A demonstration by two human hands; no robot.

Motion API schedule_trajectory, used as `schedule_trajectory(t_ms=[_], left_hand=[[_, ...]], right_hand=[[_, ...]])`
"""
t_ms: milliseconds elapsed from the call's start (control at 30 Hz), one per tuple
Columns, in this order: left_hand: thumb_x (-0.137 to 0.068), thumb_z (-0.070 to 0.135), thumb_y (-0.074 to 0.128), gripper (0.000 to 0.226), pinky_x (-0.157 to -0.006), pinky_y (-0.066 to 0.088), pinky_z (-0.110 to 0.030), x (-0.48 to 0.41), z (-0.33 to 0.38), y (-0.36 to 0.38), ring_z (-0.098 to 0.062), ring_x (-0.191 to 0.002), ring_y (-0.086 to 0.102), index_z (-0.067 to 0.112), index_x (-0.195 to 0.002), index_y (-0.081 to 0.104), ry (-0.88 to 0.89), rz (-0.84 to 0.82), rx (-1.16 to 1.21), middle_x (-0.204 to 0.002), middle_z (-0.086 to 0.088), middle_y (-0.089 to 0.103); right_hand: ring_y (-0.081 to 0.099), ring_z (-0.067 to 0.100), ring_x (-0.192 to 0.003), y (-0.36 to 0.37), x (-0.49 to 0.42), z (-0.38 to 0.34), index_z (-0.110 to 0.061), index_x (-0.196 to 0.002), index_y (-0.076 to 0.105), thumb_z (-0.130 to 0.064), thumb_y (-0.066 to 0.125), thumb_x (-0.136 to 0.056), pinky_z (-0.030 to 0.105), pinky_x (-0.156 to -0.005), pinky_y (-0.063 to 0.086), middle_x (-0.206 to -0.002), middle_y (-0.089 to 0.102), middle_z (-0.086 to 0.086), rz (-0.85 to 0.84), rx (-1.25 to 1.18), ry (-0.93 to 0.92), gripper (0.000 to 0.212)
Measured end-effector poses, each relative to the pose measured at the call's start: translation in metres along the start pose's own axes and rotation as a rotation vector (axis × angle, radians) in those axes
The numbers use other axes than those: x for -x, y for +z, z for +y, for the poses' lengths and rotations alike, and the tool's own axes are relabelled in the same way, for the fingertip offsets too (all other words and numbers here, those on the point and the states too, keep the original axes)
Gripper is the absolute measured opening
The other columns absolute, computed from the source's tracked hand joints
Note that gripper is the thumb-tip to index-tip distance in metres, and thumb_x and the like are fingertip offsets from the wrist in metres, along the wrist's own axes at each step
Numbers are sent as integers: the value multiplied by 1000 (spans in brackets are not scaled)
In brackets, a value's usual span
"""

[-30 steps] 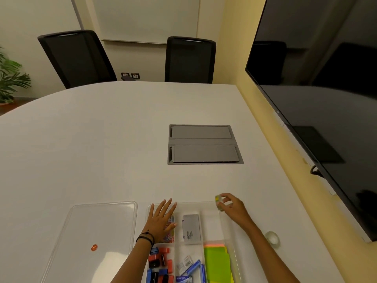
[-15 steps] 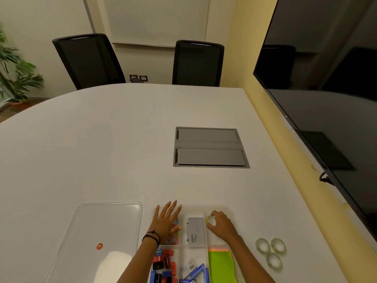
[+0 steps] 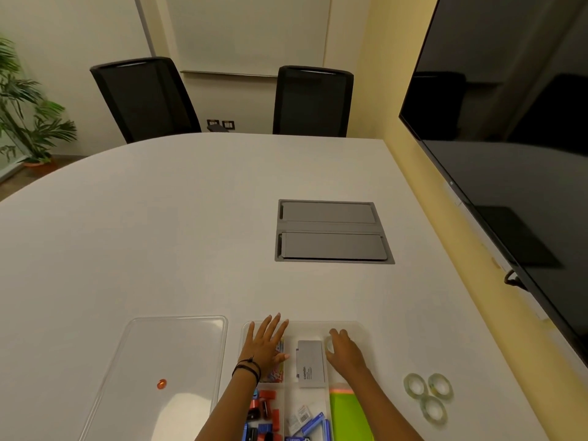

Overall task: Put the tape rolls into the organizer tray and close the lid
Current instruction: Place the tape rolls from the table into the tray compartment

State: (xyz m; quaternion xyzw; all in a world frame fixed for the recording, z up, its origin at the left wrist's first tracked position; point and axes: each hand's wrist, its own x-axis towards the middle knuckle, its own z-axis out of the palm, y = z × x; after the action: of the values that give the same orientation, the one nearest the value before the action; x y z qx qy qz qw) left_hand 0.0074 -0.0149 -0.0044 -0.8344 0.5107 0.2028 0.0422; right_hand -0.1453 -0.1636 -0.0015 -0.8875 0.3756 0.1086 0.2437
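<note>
A clear organizer tray [image 3: 362,327] sits at the near table edge, divided into compartments. My right hand [image 3: 345,353] reaches into its far right compartment, fingers curled over a clear tape roll [image 3: 329,344] that rests low in the tray. My left hand [image 3: 265,345] lies flat, fingers spread, on the tray's far left compartment. Three more clear tape rolls [image 3: 428,394] lie clustered on the table right of the tray. The clear lid [image 3: 165,361] with an orange knob lies flat to the left of the tray.
The tray also holds a grey box [image 3: 310,364], green sticky notes [image 3: 348,415], red and blue clips [image 3: 264,412] and staple boxes. A grey cable hatch [image 3: 332,232] sits mid-table. A large dark screen [image 3: 509,154] lines the right wall; two black chairs stand at the far side.
My right hand carried the tape roll from the tray's far right corner down into the far right compartment. The view shifted, bringing the three rolls on the table into sight.
</note>
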Motion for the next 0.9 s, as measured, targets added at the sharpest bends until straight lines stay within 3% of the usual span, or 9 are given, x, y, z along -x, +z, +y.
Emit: schedule_trajectory(t_ms=[167,300,467,600,733,833,900], left_hand=[[-93,57,35,76,-118,-2,-50,-1,-1,3,-26,-147,-4,25,-148,-6,-1,34,-19,-160,-4,-9],[-93,58,34,76,-119,-2,-50,-2,0,3,-25,-147,-5,25,-148,-7,-12,11,-25,-159,-4,-11],[-92,57,36,77,-119,1,-50,-3,-1,2,-23,-148,-4,26,-148,-7,-12,3,-29,-160,-5,-10],[-93,56,37,76,-119,3,-50,-2,0,-1,-23,-148,-3,27,-148,-8,-4,2,-44,-160,-5,-9],[-93,53,40,76,-119,5,-49,-2,3,-5,-23,-148,-2,26,-148,-6,-9,-6,-29,-160,-4,-7],[-93,51,43,77,-120,7,-48,-2,5,-9,-22,-148,0,25,-149,-3,-22,-10,-25,-160,-4,-4],[-93,50,45,77,-120,7,-49,-2,6,-11,-21,-148,2,24,-149,-1,-25,-8,-35,-161,-3,-1]], right_hand=[[47,27,-125,-5,5,8,-11,-139,31,-21,50,-94,31,-98,43,-140,43,14,-32,-113,10,50],[52,25,-116,-21,13,18,-9,-130,45,-15,50,-94,31,-97,44,-134,50,12,7,-269,-47,37],[58,12,-81,-44,32,36,-10,-116,58,-8,54,-92,11,-70,46,-108,61,8,97,-495,-75,25],[64,12,-70,-57,53,58,-7,-105,64,-1,52,-92,2,-60,46,-94,66,9,238,-632,-27,19],[64,20,-77,-54,72,86,-3,-101,65,5,52,-90,8,-63,47,-99,69,16,415,-663,88,19],[59,32,-97,-41,84,109,4,-109,61,8,53,-88,26,-81,47,-115,63,22,468,-606,214,23],[52,36,-115,-29,92,124,3,-120,54,6,55,-87,38,-96,44,-126,55,25,413,-528,284,33]])
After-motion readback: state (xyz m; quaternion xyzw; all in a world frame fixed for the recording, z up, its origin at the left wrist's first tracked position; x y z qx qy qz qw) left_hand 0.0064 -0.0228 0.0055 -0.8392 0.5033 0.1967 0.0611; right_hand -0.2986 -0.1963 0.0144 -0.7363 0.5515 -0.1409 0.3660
